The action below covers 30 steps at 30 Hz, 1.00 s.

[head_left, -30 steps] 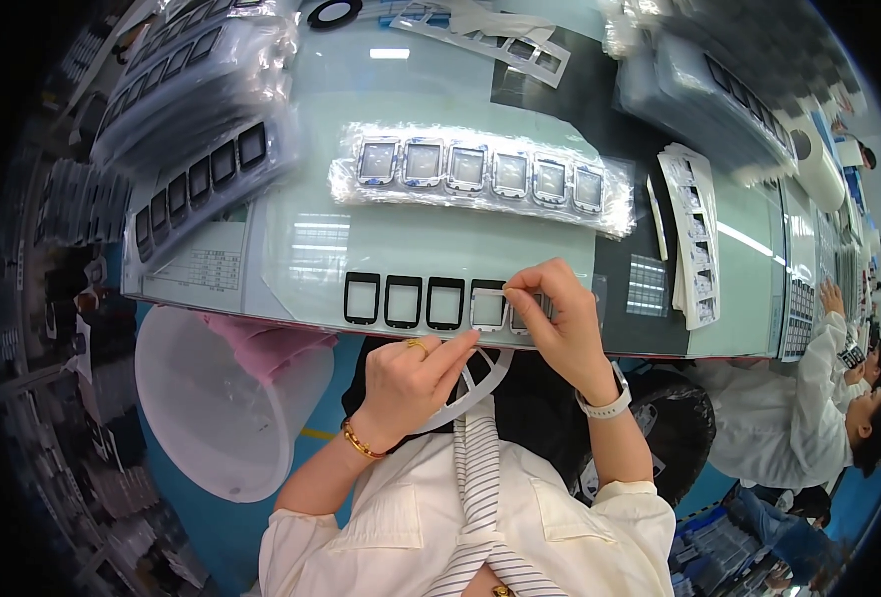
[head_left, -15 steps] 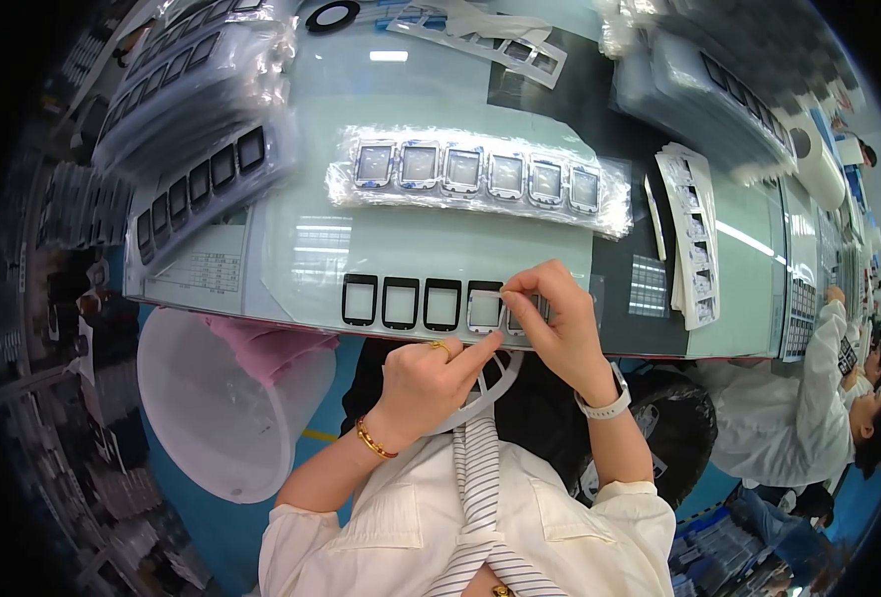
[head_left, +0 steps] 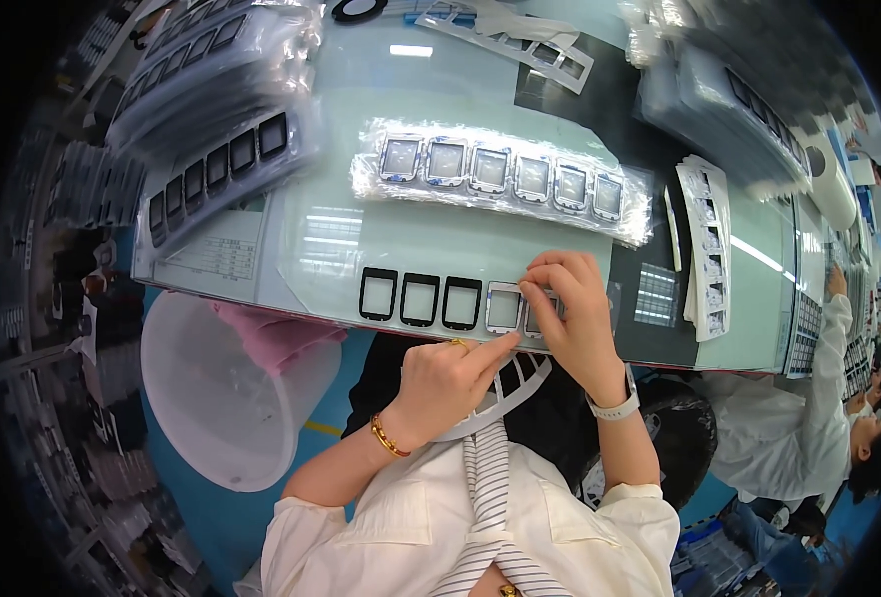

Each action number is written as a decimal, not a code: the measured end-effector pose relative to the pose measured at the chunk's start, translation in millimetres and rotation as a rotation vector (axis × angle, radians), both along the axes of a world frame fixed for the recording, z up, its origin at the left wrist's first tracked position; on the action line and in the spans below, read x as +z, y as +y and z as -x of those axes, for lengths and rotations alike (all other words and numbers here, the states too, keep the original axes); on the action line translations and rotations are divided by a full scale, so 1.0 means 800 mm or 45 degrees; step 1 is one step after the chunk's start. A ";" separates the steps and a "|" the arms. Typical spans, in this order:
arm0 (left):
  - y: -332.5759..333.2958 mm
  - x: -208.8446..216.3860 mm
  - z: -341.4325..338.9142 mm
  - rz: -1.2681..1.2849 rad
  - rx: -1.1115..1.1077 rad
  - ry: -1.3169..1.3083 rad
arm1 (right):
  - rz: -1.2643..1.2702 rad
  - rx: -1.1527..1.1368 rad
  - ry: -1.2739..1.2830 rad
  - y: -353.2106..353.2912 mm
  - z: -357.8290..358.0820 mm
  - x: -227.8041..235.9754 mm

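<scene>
A row of small rectangular frames lies along the table's near edge: three black ones, including a black frame, then a white-rimmed frame. Another pale-rimmed frame is partly covered by my right hand. That hand pinches at the upper right corner of the white-rimmed frame, thumb and index together. My left hand stretches its index finger to that frame's lower edge, its other fingers curled. From beneath them hangs a curved white strip with cut-outs; the grip on it is partly hidden.
A plastic-wrapped tray of white-rimmed frames lies mid-table. Stacked clear trays stand at left, more trays at far right. White cut-out strips lie at right. A white bin with pink cloth stands below. A co-worker sits at right.
The fourth frame's black top band is now covered by the white rim. My right hand stays at its corner. The whole view has shifted, so the table appears further right.
</scene>
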<state>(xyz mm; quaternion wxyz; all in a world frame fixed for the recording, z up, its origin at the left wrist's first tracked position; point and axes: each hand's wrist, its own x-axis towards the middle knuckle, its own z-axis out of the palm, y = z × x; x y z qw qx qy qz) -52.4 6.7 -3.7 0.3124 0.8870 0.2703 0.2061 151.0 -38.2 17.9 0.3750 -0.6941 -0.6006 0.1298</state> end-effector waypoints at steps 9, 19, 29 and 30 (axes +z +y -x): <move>0.003 0.002 -0.002 0.025 0.018 -0.051 | -0.027 0.018 -0.374 -0.004 0.007 0.007; 0.001 -0.006 0.000 -0.012 0.029 -0.128 | -0.042 0.050 -0.472 -0.020 0.007 0.008; 0.017 0.031 0.043 0.669 -0.015 -0.445 | 0.356 0.323 0.570 -0.058 0.043 0.052; 0.021 0.037 0.046 0.743 -0.099 -0.456 | 0.355 0.321 0.572 -0.058 0.041 0.052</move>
